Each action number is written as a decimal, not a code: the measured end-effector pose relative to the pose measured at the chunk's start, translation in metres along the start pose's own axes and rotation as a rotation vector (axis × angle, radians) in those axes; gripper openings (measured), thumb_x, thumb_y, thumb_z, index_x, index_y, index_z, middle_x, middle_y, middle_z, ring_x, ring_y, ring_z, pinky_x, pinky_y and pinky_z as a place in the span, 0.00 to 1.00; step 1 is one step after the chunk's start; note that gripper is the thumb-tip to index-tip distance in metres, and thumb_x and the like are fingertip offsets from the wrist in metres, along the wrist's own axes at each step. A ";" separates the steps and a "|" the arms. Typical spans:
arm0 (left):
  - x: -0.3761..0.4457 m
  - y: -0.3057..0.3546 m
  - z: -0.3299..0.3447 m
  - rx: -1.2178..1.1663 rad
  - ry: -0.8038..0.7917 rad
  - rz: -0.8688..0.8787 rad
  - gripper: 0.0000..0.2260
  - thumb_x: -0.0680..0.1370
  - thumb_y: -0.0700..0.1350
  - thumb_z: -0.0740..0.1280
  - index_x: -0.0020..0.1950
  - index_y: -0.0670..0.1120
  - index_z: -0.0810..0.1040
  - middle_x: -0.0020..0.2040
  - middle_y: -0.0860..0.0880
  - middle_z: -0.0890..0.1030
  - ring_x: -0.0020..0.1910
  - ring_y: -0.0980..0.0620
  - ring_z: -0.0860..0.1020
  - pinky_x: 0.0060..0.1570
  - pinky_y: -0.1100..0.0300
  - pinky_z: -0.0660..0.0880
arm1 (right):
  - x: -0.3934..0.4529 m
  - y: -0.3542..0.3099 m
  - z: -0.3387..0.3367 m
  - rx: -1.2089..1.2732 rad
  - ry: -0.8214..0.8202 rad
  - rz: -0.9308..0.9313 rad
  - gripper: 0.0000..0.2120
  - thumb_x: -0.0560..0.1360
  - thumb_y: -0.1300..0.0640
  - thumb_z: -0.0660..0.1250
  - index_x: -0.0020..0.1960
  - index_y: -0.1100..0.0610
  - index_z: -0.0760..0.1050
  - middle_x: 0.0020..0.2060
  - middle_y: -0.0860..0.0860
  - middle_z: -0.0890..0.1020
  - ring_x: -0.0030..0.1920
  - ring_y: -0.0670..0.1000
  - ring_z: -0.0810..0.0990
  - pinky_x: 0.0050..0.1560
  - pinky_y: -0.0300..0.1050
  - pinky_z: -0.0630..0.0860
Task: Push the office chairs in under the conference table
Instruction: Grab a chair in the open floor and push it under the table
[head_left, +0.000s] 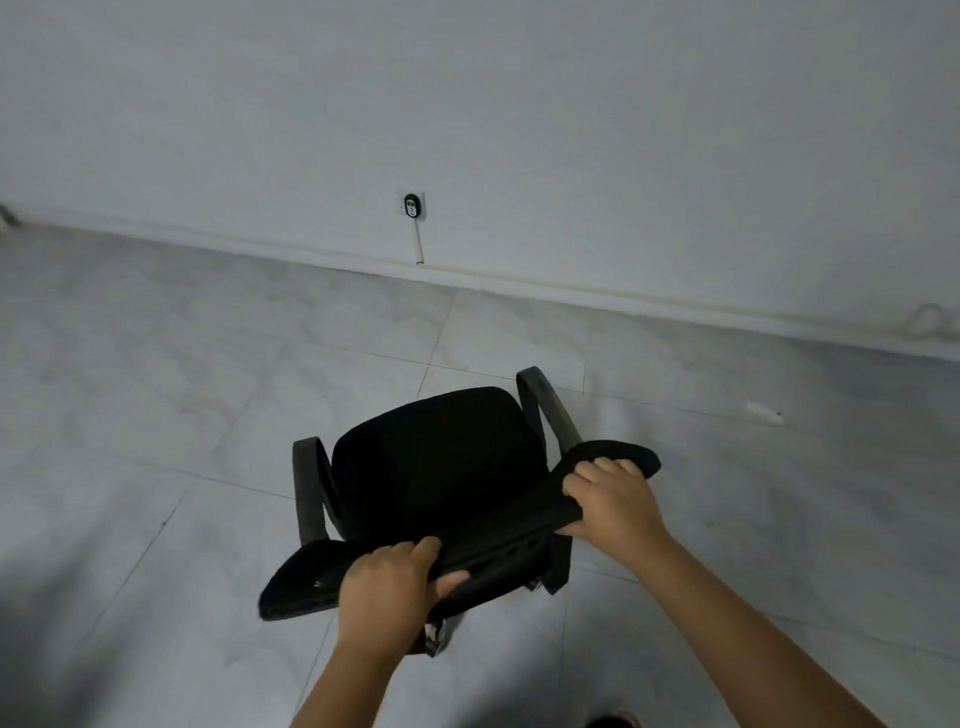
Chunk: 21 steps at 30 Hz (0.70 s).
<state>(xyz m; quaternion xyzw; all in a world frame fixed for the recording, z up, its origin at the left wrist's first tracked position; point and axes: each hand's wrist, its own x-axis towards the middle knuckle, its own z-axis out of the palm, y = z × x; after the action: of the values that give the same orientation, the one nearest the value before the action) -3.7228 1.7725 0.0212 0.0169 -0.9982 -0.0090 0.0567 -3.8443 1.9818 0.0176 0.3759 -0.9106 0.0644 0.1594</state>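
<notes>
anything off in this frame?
Yes: no conference table is in view. The office chair faces a bare wall, with the left hand and right hand gripping its backrest. Nothing looks spilled or broken.

A black office chair (431, 457) stands on pale floor tiles (156, 395), its seat facing the far white wall (467, 104). The left hand (387, 582) and right hand (613, 504) both grip the top edge of its backrest (498, 530). A wall socket (414, 206) sits far off, low on the wall.

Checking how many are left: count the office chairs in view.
1. A black fabric office chair with armrests stands on the tiled floor, both hands gripping its backrest. Others may be out of frame.
</notes>
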 end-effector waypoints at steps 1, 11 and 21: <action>0.004 0.011 0.001 -0.005 0.038 -0.037 0.18 0.64 0.63 0.71 0.28 0.49 0.78 0.17 0.50 0.73 0.16 0.55 0.72 0.17 0.67 0.59 | 0.002 0.014 0.001 0.030 0.005 -0.037 0.21 0.44 0.42 0.80 0.25 0.54 0.75 0.22 0.47 0.76 0.24 0.48 0.76 0.29 0.33 0.71; 0.048 0.106 0.011 0.016 0.247 -0.337 0.37 0.78 0.64 0.38 0.24 0.47 0.75 0.16 0.51 0.71 0.14 0.54 0.69 0.18 0.71 0.64 | 0.043 0.123 0.025 0.164 0.035 -0.376 0.21 0.45 0.42 0.80 0.24 0.53 0.73 0.21 0.47 0.75 0.23 0.48 0.74 0.27 0.33 0.68; 0.128 0.176 0.029 0.051 0.297 -0.572 0.33 0.78 0.63 0.44 0.24 0.46 0.73 0.16 0.50 0.69 0.15 0.54 0.69 0.19 0.69 0.65 | 0.124 0.214 0.056 0.205 0.063 -0.637 0.22 0.45 0.45 0.82 0.24 0.56 0.72 0.20 0.50 0.74 0.22 0.51 0.73 0.26 0.38 0.64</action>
<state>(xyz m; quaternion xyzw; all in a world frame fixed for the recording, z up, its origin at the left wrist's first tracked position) -3.8589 1.9445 0.0102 0.2995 -0.9337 0.0031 0.1964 -4.0917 2.0377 0.0077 0.6535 -0.7308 0.1143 0.1609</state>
